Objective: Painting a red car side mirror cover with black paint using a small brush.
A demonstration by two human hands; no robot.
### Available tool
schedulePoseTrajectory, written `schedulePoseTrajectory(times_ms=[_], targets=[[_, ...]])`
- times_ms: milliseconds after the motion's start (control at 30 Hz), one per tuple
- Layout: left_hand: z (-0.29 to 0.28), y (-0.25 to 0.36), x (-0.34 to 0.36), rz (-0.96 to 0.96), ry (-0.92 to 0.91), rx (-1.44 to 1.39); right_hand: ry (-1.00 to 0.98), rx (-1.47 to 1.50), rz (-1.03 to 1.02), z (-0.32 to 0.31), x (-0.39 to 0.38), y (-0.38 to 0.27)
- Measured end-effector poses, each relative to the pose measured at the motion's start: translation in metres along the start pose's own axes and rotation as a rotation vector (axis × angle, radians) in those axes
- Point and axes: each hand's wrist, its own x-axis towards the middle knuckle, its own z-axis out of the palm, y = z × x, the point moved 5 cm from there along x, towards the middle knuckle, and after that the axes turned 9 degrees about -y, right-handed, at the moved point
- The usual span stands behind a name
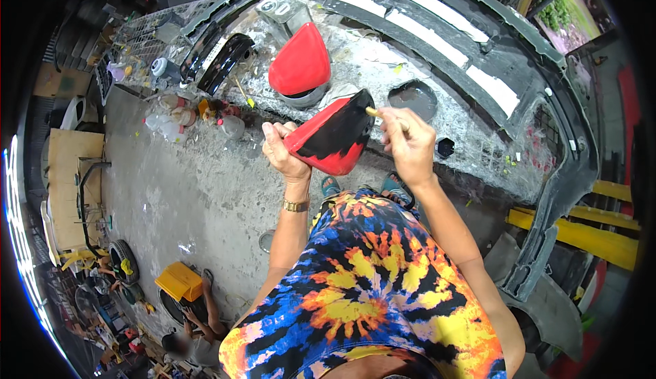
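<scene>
My left hand (pixel 285 150) grips the edge of a red shell (pixel 342 163), shaped like a car's side-mirror cover, and holds it tilted in front of me. Wet-looking black paint with a ragged lower edge covers much of its face. Pinched in the fingers of my right hand (pixel 410 143) is a thin, light-coloured brush (pixel 373 112); its tip meets the black area near the shell's upper right. A similar all-red shell (pixel 301 61) rests on a round container (pixel 307 97) on the bench beyond. Right of the held shell sits a dark round dish (pixel 413 100).
A large black bumper (pixel 540 71) with white strips curves around the paint-stained bench (pixel 369 58). A metal can (pixel 283 11) stands at the back. Plastic bottles (pixel 167 123) lie on the floor to the left. At lower left, another person (pixel 198 334) sits near a yellow box (pixel 179 282).
</scene>
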Motion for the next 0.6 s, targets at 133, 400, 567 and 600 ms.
schedulePoseTrajectory(times_ms=[133, 400, 567, 600], targets=[[0.005, -0.005, -0.001, 0.034, 0.016, -0.021, -0.131, -0.004, -0.155, 0.024, -0.017, -0.039], [0.007, -0.012, -0.004, -0.004, 0.001, -0.006, -0.251, 0.402, 0.141, 0.032, -0.018, -0.033], [0.005, -0.009, -0.004, 0.045, -0.031, -0.05, -0.107, 0.396, 0.175, 0.013, 0.0, 0.007], [0.005, -0.006, -0.004, 0.046, -0.031, -0.044, -0.064, 0.395, 0.19, 0.007, 0.003, 0.016]])
